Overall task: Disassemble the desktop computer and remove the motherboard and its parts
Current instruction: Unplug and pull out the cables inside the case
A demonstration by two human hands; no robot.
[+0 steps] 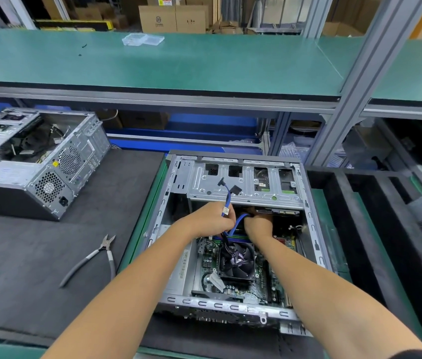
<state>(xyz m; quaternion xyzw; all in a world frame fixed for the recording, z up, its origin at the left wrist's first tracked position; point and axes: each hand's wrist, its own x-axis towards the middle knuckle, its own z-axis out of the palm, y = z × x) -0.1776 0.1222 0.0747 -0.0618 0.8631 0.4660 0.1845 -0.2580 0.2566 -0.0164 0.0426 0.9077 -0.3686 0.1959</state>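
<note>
An open desktop case [178, 177] lies on its side in front of me. Inside it sits the green motherboard [210, 263] with a black CPU fan [236, 260]. A metal drive cage [246, 185] spans the far end. My left hand [210, 218] grips a bundle of blue SATA cables [226, 200] above the board. Just to its right, my right hand [258, 225] reaches under the drive cage, its fingers curled around a blue cable loop [242, 217]. The fingertips of both hands are hidden.
A second open computer case [36, 161] stands at the left on the black foam mat [36, 255]. Side cutters [101, 255] lie on the mat left of my case. A green shelf [178, 60] hangs overhead with a clear plastic box [142, 39].
</note>
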